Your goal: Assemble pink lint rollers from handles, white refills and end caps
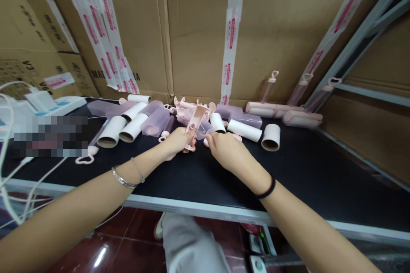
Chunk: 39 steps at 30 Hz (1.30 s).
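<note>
My left hand is closed around a pale pink plastic part, held tilted above the black tabletop. Close to its right, my right hand has thumb and fingers pinched together by a thin, shiny piece at the pink part. What exactly the fingertips grip is too small to make out. Behind both hands lies a pile of pink plastic parts. White sticky-paper rolls and translucent purple covers lie on either side of it.
Pink lint rollers with heart-loop handles lean against the cardboard at back right. An upright paper roll stands nearby. On the left are a heart-loop handle, white cables and a power strip. A metal edge runs along the front.
</note>
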{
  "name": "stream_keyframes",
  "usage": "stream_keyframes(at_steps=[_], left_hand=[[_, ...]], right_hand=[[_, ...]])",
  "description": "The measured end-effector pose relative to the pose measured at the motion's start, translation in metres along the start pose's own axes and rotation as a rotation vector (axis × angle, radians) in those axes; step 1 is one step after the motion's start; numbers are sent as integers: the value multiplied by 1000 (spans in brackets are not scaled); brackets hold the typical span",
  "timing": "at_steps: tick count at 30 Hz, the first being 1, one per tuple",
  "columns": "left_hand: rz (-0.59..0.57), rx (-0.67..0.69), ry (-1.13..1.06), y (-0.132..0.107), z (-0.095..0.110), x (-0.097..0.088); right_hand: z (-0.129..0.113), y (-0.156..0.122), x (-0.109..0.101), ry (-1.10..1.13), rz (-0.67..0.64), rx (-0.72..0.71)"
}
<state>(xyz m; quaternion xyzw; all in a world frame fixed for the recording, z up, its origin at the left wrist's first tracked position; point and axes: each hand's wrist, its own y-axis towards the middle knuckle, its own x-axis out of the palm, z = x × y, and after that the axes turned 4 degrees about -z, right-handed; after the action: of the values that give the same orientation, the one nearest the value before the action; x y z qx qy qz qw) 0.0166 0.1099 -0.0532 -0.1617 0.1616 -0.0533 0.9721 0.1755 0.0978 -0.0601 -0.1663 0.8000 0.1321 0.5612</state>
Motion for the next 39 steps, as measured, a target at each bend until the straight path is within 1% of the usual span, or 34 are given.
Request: stream_keyframes(at_steps=[3,7,8,10,15,19,25,27,32,39], left_hand=[[-29,1,38,1,0,-1],[-62,-10,27,0,3,-3],[-65,-14,21,-1,4,-3],[-65,-10,14,-2,6,-4],[-60,8,20,-2,5,-3],[-36,3,49,-1,4,-2],[-35,16,61,-1,4,-1],[-16,7,77,-1,5,1],[89,-40,86,-2,6,9],[119,-61,59,0,6,9]], right_hand=[[5,-1,-3,33,2,14],[18,2,-1,307,-128,-22],[21,3,0,360,-143,-28],[24,4,2,400,-130,-36],[21,2,0,376,-59,-61],[20,0,-2,316,-71,-32],[16,1,0,232,-92,-37],[11,1,1,200,-98,-17],[-3,0,5,182,-111,59],[-7,4,12,156,-125,55]])
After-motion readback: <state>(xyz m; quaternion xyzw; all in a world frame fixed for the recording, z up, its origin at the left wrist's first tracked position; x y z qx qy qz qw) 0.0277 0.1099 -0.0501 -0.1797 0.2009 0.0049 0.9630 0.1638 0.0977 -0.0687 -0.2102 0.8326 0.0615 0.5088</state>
